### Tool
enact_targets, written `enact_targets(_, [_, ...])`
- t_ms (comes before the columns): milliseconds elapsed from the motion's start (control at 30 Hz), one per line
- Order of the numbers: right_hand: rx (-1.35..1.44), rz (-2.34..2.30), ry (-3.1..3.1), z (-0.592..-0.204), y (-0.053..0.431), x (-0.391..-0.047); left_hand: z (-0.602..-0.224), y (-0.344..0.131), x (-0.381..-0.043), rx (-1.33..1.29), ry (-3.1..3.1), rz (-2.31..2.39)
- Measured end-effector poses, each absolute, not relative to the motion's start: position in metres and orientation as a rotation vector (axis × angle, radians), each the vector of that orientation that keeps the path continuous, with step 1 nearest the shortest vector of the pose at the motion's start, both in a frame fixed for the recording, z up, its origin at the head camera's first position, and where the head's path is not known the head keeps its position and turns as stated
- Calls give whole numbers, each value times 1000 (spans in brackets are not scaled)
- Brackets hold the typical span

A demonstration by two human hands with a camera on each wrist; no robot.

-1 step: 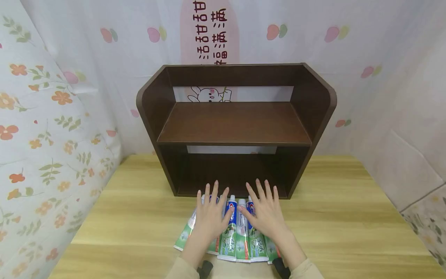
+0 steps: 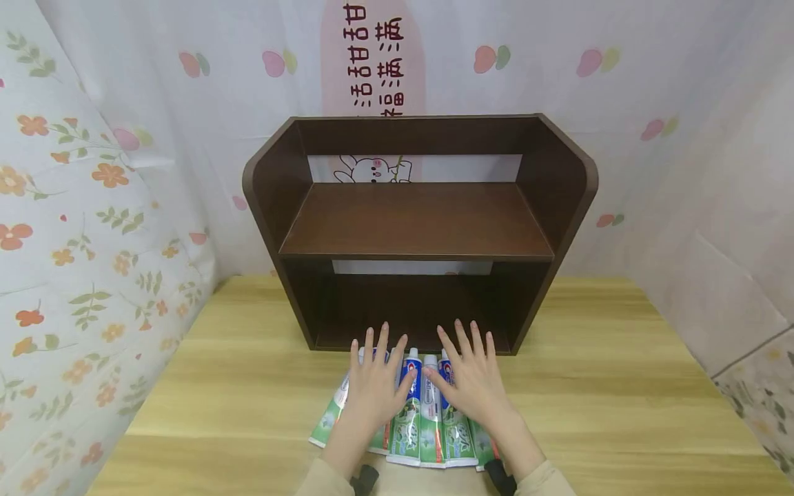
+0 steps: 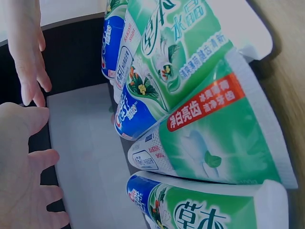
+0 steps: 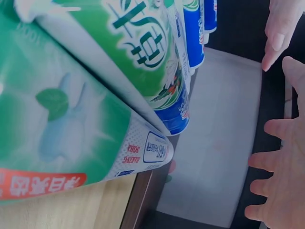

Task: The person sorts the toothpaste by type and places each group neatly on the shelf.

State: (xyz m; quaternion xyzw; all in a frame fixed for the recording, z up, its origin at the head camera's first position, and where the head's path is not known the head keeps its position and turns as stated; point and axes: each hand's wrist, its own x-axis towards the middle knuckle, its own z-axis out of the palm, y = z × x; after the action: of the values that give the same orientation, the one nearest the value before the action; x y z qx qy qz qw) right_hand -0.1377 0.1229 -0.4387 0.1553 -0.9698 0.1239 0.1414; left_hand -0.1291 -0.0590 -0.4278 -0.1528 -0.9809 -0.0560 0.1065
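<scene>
Several toothpaste tubes [image 2: 406,430] in green, white and blue lie side by side on the table in the head view, caps toward the shelf. Above the left part of this row is my left hand [image 2: 374,389], fingers straight and spread. My right hand [image 2: 476,382] is over the right part, its fingers spread too. Both hands hold nothing. In the left wrist view a gap separates the left hand [image 3: 21,167] from a green tube [image 3: 214,138]. The right wrist view shows a similar gap between the right hand [image 4: 283,162] and another tube [image 4: 136,43]. My hands and forearms partly hide the outer tubes.
A dark brown two-tier shelf [image 2: 415,220] stands right behind the tubes, its lower front edge close to their caps. The wood-grain table [image 2: 620,386] extends to both sides. Patterned cloth [image 2: 112,207] hangs at the back and along the sides.
</scene>
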Motion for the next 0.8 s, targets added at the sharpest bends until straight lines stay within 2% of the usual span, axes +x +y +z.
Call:
enact_targets(500, [399,441,-2672,-436,127,-142,-433,-58,-133,-516,-2837,-309])
enact_targets(800, [212,835,-2543,-430,130,-146,-432,-62,-135,-464,-2771,-540])
